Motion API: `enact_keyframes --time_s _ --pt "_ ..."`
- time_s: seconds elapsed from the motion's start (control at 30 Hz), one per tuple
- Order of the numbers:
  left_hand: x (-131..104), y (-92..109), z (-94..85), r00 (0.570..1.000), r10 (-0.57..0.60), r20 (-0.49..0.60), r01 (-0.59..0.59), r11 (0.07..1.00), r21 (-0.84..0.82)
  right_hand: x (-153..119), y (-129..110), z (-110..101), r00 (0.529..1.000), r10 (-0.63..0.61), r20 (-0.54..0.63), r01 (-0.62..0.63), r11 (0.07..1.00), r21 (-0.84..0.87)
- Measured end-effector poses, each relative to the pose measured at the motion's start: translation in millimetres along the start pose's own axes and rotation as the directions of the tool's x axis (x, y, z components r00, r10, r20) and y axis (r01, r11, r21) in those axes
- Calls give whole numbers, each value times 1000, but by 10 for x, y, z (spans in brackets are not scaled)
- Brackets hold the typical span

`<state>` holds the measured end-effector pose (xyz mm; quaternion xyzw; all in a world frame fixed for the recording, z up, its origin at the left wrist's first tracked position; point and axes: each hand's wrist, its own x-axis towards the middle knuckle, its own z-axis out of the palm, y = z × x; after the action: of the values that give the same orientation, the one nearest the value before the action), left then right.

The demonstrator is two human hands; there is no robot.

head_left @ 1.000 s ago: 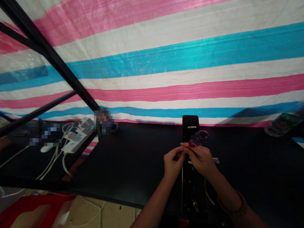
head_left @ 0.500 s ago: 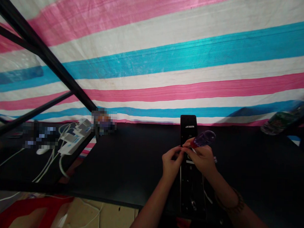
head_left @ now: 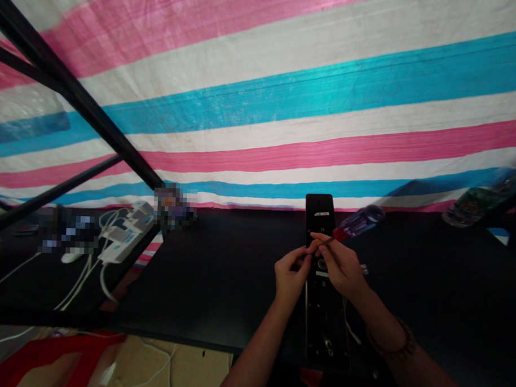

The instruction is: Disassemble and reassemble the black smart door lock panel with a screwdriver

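A screwdriver (head_left: 362,221) with a clear purplish handle and a red collar is held in my right hand (head_left: 343,267), its handle slanting up to the right and its shaft running between my fingers. My left hand (head_left: 292,272) is closed in a pinch, its fingertips close to those of the right hand. Whatever lies in that pinch is too small to make out. Under both hands lies a long black panel (head_left: 326,320), like a door lock plate, with a pale label, round openings and small metal parts. My hands cover part of its middle.
The panel lies on a black table (head_left: 213,271). A plastic bottle (head_left: 473,204) leans at the far right. On the left side stand a white power strip (head_left: 123,242) with cables and a white mouse (head_left: 73,255). Black metal bars (head_left: 95,123) cross the left, before a striped sheet (head_left: 286,115).
The screwdriver has swung in my right hand: its handle now points further right and stands higher above the fingers. The left hand stays almost where it was.
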<state>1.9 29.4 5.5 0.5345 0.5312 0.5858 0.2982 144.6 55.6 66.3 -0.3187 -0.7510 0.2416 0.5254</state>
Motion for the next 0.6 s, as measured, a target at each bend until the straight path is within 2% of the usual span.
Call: enact_keyframes --time_s 0.37,0.6 --pt "11 0 5 1000 12 -15 -13 1000 -1 -29 21 -16 999 7 -52 -7 1000 8" --pt "11 -14 17 1000 -2 -30 1 1000 -20 -56 40 6 991 82 -110 -63 984 166"
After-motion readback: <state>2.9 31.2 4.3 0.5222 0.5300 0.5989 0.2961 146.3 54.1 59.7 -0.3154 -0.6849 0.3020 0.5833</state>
